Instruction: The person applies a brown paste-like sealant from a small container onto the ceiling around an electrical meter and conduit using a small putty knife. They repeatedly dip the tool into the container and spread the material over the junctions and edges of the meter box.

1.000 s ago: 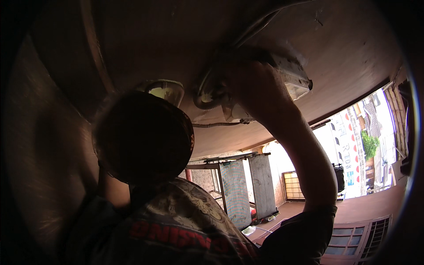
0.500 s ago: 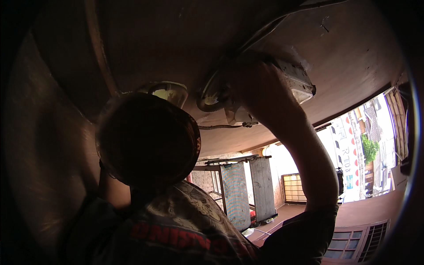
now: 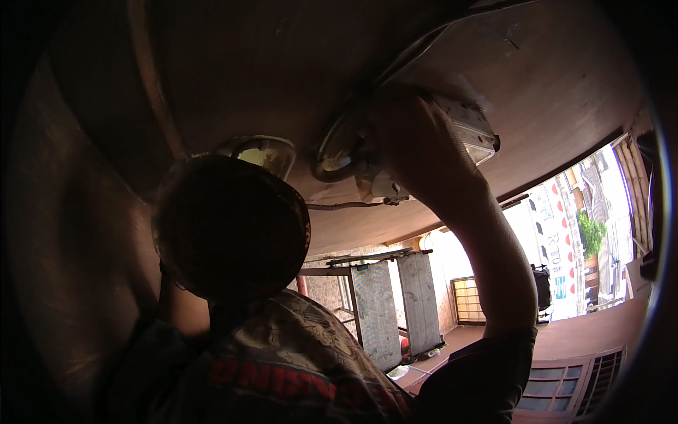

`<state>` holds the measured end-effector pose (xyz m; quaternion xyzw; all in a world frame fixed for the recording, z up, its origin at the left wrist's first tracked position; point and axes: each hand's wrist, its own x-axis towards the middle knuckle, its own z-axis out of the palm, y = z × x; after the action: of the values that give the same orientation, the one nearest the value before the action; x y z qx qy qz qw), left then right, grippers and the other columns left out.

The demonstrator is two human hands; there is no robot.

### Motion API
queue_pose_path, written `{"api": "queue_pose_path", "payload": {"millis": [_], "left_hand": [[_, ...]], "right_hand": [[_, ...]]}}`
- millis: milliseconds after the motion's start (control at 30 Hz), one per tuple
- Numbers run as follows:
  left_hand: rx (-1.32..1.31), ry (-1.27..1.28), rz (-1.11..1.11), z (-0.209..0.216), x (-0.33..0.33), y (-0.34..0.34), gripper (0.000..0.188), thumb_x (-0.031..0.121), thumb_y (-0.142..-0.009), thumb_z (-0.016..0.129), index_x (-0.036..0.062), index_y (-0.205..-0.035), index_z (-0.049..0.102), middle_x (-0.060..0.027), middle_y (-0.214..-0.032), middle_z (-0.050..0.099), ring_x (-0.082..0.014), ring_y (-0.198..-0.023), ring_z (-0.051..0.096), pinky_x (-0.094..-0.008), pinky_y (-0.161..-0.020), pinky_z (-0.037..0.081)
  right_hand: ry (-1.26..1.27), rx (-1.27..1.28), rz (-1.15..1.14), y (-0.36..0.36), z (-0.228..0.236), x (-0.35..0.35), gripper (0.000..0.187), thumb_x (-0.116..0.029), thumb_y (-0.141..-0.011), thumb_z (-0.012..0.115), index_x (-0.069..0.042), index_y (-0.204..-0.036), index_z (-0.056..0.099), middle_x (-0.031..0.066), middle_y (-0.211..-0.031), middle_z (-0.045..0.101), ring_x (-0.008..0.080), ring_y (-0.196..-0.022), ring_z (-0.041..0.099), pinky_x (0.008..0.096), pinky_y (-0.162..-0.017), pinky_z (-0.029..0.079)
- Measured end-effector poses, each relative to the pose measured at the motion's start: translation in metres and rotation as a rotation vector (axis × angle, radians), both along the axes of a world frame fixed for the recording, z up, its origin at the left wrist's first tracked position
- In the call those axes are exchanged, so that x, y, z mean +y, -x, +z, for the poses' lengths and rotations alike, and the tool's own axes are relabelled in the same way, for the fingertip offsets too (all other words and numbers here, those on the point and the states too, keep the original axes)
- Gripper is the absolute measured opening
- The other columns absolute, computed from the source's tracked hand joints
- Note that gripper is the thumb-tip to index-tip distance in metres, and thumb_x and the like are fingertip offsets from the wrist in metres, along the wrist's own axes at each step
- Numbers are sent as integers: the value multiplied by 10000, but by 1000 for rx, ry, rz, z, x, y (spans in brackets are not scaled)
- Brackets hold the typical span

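My right hand (image 3: 402, 116) is raised against a brownish surface, beside a pale box with a clear cover (image 3: 470, 134). Deep shadow hides its fingers and whatever they touch. Next to it, a dark curved loop (image 3: 337, 169) adjoins a small pale fitting (image 3: 378, 185). My left forearm (image 3: 182, 307) rises at the left and passes behind a large, dark, round shape (image 3: 229, 226). That shape hides my left hand, and its kind is too dark to make out. Just past it sits a rounded, clear-covered fixture (image 3: 272, 155).
A thin cable (image 3: 346, 206) runs along the surface below the fittings, and a thicker one (image 3: 417, 53) crosses above. Grey panels on a frame (image 3: 417, 304) stand beyond my arm. A barred window (image 3: 558, 389) shows at lower right, with a bright street behind.
The view has shifted slightly. The dark round shape sits a little lower and farther left. My right hand stays by the box, with its arm slightly farther left.
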<state>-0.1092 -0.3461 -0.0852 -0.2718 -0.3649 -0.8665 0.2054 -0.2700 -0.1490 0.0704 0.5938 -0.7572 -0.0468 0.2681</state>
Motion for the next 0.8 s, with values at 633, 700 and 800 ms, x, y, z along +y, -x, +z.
{"api": "queue_pose_path", "payload": {"millis": [633,700,800], "left_hand": [[-40,-55,47,-12,-8,-7,813,665,-912,447,-83,-1213,544,-257,-1140,591,-434,-1062,594,-526,-933,465],[-39,-54,47,-12,-8,-6,812,665,-910,451,-82,-1216,542,-258,-1142,591,-433,-1064,593,-525,-936,464],[-42,-57,47,-12,-8,-7,812,665,-906,457,-79,-1221,539,-259,-1145,591,-432,-1068,592,-525,-940,462]], "right_hand": [[73,26,-22,0,-7,2,174,-65,-711,770,-144,-866,770,68,-880,721,200,-799,734,301,-691,620],[111,24,12,1,-7,2,184,-53,-715,767,-137,-878,768,73,-886,721,199,-795,735,300,-687,620],[71,-55,28,2,-5,4,168,-49,-723,761,-130,-870,763,88,-882,718,203,-786,735,306,-682,619]]}}
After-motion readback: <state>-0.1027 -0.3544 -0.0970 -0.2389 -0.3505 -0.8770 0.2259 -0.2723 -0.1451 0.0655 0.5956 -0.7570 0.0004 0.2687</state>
